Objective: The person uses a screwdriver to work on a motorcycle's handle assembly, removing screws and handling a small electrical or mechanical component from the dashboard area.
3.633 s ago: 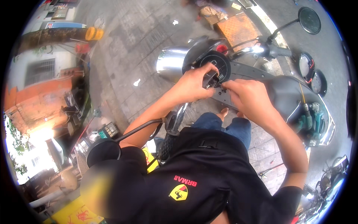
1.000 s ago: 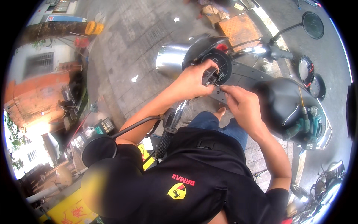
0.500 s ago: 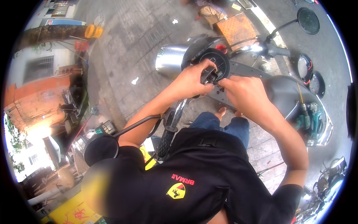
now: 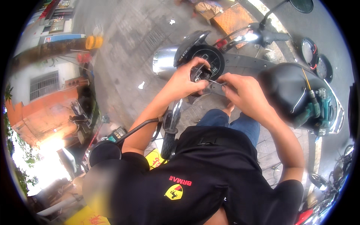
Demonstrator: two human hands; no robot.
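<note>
My left hand [image 4: 183, 80] grips a small black plastic part [image 4: 202, 74], its thumb and fingers curled round the sides. The part is held up beside the round dial [image 4: 213, 60] of a scooter. From the right, my right hand [image 4: 245, 92] pinches a thin metal rod [image 4: 215, 82], whose far end reaches the black part. Whether the rod is a tool or a piece of the part cannot be made out. Below my left forearm runs the chrome handlebar with a black rubber grip [image 4: 167, 145].
A black scooter seat [image 4: 281, 84] stands to the right, with green power tools [image 4: 318, 108] beyond it. A round mirror [image 4: 105, 153] sticks out at lower left. An orange-brown board [image 4: 233, 23] lies at the far side, near the kerb. Parked motorbikes [image 4: 333, 176] fill the lower right.
My right hand has drawn back slightly from the black part, and the metal rod now shows between them. My left hand still grips the part. The whole view has shifted a little.
</note>
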